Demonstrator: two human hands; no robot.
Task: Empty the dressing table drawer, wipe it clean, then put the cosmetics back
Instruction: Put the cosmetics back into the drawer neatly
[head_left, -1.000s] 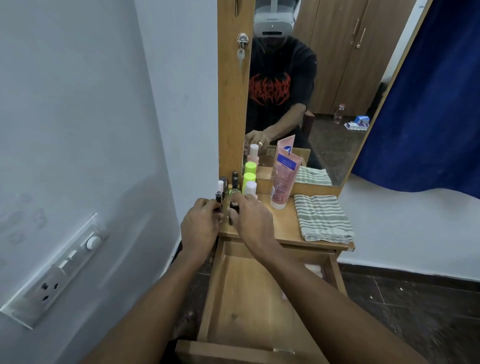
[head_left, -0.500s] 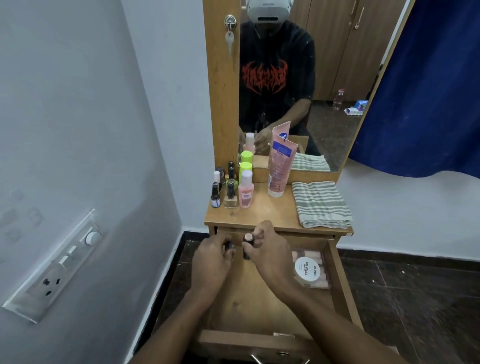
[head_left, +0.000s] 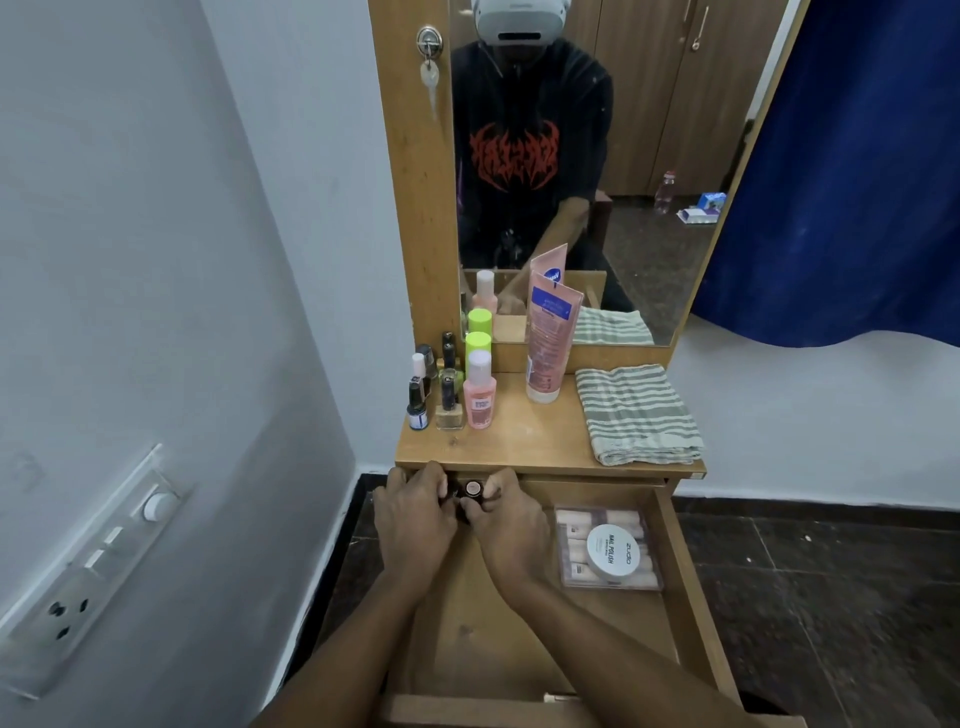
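Wooden drawer (head_left: 493, 649) of the dressing table stands pulled out under the light wooden tabletop (head_left: 535, 441). Both hands meet at its back left corner, just below the tabletop's front edge. The right hand (head_left: 511, 530) has its fingers curled round a small dark bottle with a round brownish cap (head_left: 472, 488), held upright so the cap faces the camera. The left hand (head_left: 415, 519) is curled too, gripping a dark little item (head_left: 452, 493) that its fingers mostly hide; what it is cannot be told.

At the drawer's back right lies a clear plastic box of pale tubes (head_left: 597, 517). On top of it sits a round white tin (head_left: 615, 553) printed "zudio" and "NAIL POLISH"; a smaller line beneath is too small to read.

On the tabletop, at the left, stand a dark nail-polish bottle with a white label (head_left: 417, 405), a beige nail-polish bottle (head_left: 449, 410) and a pink bottle with a white cap (head_left: 479, 400), whose label cannot be read. Behind them is a lime-green cap (head_left: 478, 343). A tall pink tube with a blue label (head_left: 545, 343) stands cap-down against the mirror (head_left: 649, 156); its wording is blurred. A folded green-and-white striped cloth (head_left: 636, 413) lies at the right.
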